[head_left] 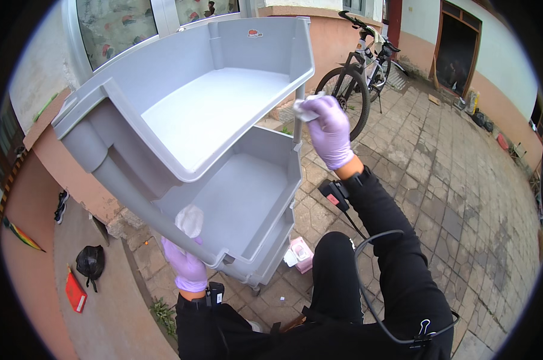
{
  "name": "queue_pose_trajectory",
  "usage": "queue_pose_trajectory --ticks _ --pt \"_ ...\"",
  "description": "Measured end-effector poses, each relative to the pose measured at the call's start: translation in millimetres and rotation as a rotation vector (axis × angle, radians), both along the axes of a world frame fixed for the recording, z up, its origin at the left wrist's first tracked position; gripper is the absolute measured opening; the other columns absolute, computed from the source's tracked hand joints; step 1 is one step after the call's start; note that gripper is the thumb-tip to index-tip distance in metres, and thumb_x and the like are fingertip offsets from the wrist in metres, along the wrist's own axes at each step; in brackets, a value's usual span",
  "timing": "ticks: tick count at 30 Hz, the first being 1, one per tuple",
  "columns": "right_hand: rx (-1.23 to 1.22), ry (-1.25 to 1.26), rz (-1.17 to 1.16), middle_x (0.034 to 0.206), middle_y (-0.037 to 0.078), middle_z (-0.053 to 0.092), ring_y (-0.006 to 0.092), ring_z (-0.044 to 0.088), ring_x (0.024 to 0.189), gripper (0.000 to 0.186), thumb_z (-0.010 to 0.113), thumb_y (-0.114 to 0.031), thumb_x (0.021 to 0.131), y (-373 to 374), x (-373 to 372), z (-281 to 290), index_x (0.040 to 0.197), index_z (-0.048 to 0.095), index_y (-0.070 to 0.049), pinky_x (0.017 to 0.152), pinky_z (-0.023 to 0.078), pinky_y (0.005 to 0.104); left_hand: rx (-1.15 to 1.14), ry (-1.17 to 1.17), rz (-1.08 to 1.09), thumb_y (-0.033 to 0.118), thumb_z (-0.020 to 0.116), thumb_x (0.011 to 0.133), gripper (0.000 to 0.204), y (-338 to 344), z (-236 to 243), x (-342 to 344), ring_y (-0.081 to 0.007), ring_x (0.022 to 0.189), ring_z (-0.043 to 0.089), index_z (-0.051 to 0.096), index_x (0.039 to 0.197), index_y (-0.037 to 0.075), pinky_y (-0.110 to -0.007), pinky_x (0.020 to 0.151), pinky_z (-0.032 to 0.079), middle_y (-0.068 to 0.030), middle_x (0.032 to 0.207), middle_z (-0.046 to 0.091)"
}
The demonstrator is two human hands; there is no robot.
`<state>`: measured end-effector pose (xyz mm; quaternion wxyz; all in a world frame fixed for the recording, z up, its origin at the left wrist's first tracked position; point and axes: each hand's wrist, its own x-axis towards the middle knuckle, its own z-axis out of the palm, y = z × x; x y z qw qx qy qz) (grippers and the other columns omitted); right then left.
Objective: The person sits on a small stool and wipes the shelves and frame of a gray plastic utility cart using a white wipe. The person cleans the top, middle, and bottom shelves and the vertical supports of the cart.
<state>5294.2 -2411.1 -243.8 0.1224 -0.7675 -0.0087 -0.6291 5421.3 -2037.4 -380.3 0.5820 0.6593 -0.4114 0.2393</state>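
Note:
A grey plastic tiered cart [133, 165] with deep open trays stands close in front of me. My right hand [330, 129], in a thin purple glove, pinches a crumpled white wipe [306, 110] beside the thin corner post [298, 129], below the upper tray's right corner. My left hand [186, 268], gloved the same way, is at the side rail of the lower tray [247, 180]. Another white wipe [190, 221] shows just above its fingers, against the rail. The left fingertips are partly hidden, but the hand looks closed on that wipe.
A pink pack of wipes [301, 255] lies on the paving by my knee. A bicycle [358, 72] stands behind the cart to the right. On the left ledge are a black bag [90, 263] and a red item [75, 293]. A cable [361, 282] loops along my right arm.

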Motion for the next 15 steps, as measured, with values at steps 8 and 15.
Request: queue_pose_trajectory --ticks 8,15 --pt "0.258 0.850 -0.427 0.085 0.017 0.061 0.0368 0.063 0.082 0.009 0.062 0.000 0.073 -104 -25 -147 0.075 0.068 -0.007 0.073 0.050 0.0439 -0.090 0.299 0.012 0.035 0.054 0.094 0.041 2 13 -18 -0.0205 0.081 0.057 0.059 0.096 -0.005 -0.032 0.070 0.045 -0.0113 0.090 0.059" --pt "-0.026 0.236 0.020 0.097 0.015 0.059 0.0316 0.064 0.086 0.033 0.057 0.013 0.071 -9 -32 -42 0.099 0.066 -0.001 0.077 0.054 0.0354 -0.129 0.261 -0.028 0.031 0.057 0.095 0.045 -9 24 -28 -0.0060 0.066 0.047 0.050 0.120 -0.006 -0.021 0.056 0.036 0.0005 0.078 0.051"
